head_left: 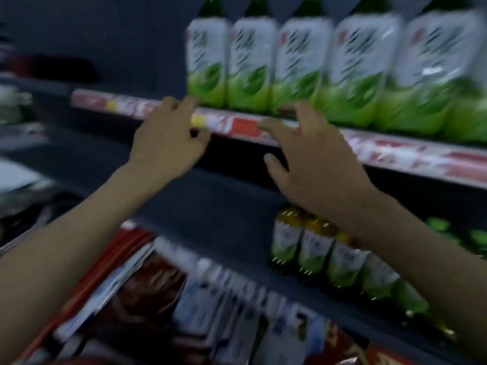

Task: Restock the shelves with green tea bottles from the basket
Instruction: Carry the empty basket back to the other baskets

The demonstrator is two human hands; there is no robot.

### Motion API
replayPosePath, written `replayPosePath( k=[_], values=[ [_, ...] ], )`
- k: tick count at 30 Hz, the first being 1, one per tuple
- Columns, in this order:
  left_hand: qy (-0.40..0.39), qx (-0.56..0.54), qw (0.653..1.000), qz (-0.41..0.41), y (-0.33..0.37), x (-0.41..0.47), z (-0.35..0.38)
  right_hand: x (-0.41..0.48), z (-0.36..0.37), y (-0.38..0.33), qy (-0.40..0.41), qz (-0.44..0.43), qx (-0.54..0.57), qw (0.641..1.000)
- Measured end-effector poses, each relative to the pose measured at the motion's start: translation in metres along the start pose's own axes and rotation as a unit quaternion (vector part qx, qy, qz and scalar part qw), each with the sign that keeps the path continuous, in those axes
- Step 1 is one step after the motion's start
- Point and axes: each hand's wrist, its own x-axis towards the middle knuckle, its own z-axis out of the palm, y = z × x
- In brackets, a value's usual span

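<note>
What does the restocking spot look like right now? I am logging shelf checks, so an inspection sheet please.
Surface: dark upper shelf with a red and white price strip along its front edge; its left stretch, beyond the row, stands bare.
Job's things: row of large green tea bottles with white and green labels upright on the upper shelf; smaller green-labelled bottles on the shelf below. The basket is not in view.
Clutter: blurred packaged goods low in the frame, kind unclear.
Grippers: left hand and right hand both bare and empty, fingers spread at the shelf edge.
Cables: nothing seen.
Surroundings: dim store aisle, picture motion-blurred.
</note>
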Motion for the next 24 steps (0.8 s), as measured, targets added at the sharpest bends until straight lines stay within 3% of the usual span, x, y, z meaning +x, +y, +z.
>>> replayPosePath(
  k=[5,9,14,19,21,24],
  values=[
    [-0.084,0.175,0.974,-0.117,-0.054,-0.168,-0.077,-0.026,0.056,-0.091,-0.103,-0.040,0.173,0.979],
    [-0.096,0.261,0.913,-0.298,-0.088,-0.313,-0.139,-0.054,0.101,-0.184,-0.200,-0.055,0.298,0.932],
    [-0.062,0.282,0.789,-0.542,-0.108,-0.474,-0.197,-0.100,0.143,-0.292,-0.326,-0.061,0.380,0.863],
    [-0.017,0.123,0.591,-0.797,-0.108,-0.603,-0.184,-0.128,0.203,-0.328,-0.458,-0.005,0.353,0.816],
    [-0.014,0.091,0.582,-0.808,-0.103,-0.625,-0.161,-0.141,0.233,-0.325,-0.507,0.006,0.327,0.798],
    [0.016,0.159,0.602,-0.782,-0.122,-0.627,-0.135,-0.167,0.281,-0.315,-0.573,0.017,0.294,0.765]
  ],
)
